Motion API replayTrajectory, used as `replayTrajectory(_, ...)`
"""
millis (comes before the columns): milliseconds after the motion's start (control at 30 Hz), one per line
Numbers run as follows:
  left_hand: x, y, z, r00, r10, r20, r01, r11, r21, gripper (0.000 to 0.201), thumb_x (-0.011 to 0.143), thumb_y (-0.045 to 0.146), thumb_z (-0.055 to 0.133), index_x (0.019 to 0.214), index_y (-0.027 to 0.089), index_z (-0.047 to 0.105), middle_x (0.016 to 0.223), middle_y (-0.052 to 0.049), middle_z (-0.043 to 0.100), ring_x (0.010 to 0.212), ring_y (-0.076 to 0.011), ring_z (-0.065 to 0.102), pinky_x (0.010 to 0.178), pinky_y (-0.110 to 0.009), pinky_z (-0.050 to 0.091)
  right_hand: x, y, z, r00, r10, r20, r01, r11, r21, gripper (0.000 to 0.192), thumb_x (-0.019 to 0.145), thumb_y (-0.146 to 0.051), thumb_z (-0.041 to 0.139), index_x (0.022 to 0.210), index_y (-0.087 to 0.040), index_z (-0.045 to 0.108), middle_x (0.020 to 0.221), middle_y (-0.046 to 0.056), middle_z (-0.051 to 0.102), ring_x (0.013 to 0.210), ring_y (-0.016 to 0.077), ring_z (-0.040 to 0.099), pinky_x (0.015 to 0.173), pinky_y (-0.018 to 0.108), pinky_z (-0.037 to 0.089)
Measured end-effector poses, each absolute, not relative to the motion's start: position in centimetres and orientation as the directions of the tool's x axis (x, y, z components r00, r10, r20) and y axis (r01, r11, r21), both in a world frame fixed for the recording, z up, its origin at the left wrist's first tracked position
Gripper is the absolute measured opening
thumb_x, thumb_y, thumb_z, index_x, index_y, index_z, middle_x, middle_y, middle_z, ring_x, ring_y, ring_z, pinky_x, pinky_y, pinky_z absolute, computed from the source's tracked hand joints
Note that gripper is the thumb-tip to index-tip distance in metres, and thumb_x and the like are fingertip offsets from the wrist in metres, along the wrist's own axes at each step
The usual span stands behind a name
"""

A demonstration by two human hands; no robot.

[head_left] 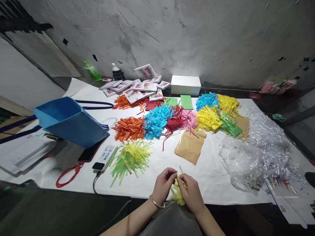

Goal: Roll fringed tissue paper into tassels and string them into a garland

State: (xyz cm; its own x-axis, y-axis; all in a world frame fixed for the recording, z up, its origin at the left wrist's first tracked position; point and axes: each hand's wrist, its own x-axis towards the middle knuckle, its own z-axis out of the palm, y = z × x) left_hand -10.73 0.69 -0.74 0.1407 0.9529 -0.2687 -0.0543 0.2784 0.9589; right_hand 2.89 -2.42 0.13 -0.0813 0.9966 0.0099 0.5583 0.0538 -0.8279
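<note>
Close to the front edge of the table, a small yellow paper tassel [179,197] hangs between my two hands, with a thin pale strip standing up from its top. My left hand [161,186], a silver bangle at its wrist, pinches at the upper end of the tassel. Thumb and fingers of my right hand [191,191] are closed on the tassel from the other side; its exact grip is partly hidden. Just beyond them lies a brown paper envelope [190,147]. To the left is a bunch of yellow-green paper fringe [133,159].
Fringe bunches in orange [129,128], blue [157,121] and yellow [209,118] cross the middle. Packaged boxes [145,86] and a white box [185,85] stand behind. A blue bag [71,121] and a power bank [105,157] are left; silver tinsel [270,137] and clear plastic [241,164] lie right.
</note>
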Motion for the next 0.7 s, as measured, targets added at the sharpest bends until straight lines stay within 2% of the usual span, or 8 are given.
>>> replayTrajectory(100,-10.69,0.61,-0.91,0.141,0.954,-0.264,-0.049,0.273,0.961,0.022,0.074,0.038,0.067,0.081,0.017,0.063,0.07,0.0,0.06,0.06,-0.0123,0.052,0.059,-0.024,0.044,2.78,-2.45,-0.02,-0.101,0.994,0.036,0.54,0.085,-0.837,0.023,0.094,-0.027,0.04,0.079,-0.021,0.057,0.075,0.002,0.063,0.073,0.0163,0.058,0.066,0.024,0.04)
replayTrajectory(200,-10.7,0.62,-1.09,0.145,0.956,-0.255,-0.038,0.263,0.964,0.021,0.074,0.037,0.067,0.081,0.017,0.063,0.071,0.0,0.061,0.06,-0.0122,0.052,0.059,-0.024,0.045,2.6,-2.42,-0.08,-0.064,0.995,0.08,0.598,0.102,-0.795,0.022,0.092,-0.024,0.042,0.078,-0.021,0.058,0.074,0.002,0.063,0.072,0.0168,0.058,0.067,0.026,0.039)
replayTrajectory(500,-10.72,0.85,-0.99,0.147,0.959,-0.244,-0.034,0.251,0.967,0.019,0.074,0.035,0.067,0.081,0.018,0.063,0.071,0.001,0.061,0.06,-0.0119,0.053,0.059,-0.024,0.044,2.7,-2.41,-0.1,-0.042,0.999,0.033,0.545,0.051,-0.837,0.022,0.092,-0.028,0.044,0.079,-0.021,0.059,0.077,0.002,0.065,0.075,0.0174,0.058,0.07,0.025,0.041)
replayTrajectory(700,-11.14,1.52,-1.17,0.22,0.918,-0.329,-0.086,0.354,0.931,0.027,0.075,0.042,0.066,0.081,0.016,0.061,0.067,0.0,0.06,0.061,-0.0132,0.056,0.061,-0.025,0.045,2.6,-2.07,-0.41,-0.023,1.0,0.011,0.504,0.022,-0.863,0.024,0.093,-0.029,0.042,0.079,-0.021,0.059,0.078,0.003,0.065,0.076,0.0176,0.058,0.069,0.026,0.041)
